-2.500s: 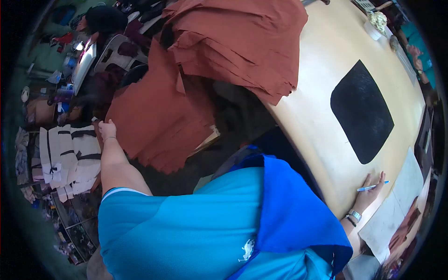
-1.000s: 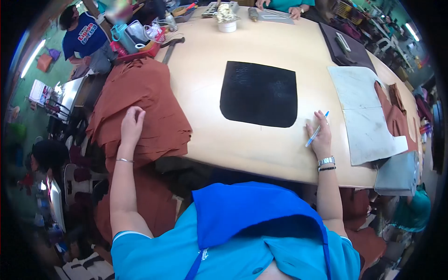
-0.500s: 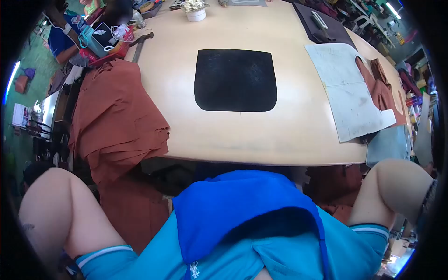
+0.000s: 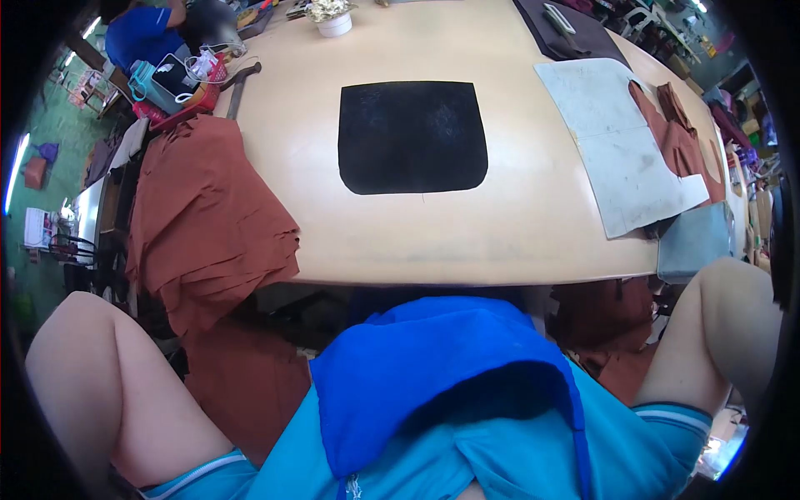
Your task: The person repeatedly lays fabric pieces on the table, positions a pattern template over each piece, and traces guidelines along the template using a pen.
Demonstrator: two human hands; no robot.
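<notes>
Neither my left hand nor my right hand shows; both arms are bent at the elbows and run out of view at the lower left and lower right. A black panel [image 4: 412, 137] with two rounded near corners lies flat on the pale table [image 4: 375, 242]. Reddish-brown leather sheets [image 4: 208, 217] are piled over the table's left edge. On the right rests a light grey sheet [image 4: 617, 150], partly over brown pieces [image 4: 677, 142].
A red basket [image 4: 200, 104] with cups and cables stands at the back left, beside a hammer [image 4: 239, 87]. Farther back are a white pot [image 4: 335, 23] and a dark folded sheet [image 4: 567, 37]. A person in blue [image 4: 142, 37] is beyond the basket.
Both my hands, earlier over the brown sheets and near the grey sheet with a pen in the right, have left the view. The camera has turned from the left side to face the table.
</notes>
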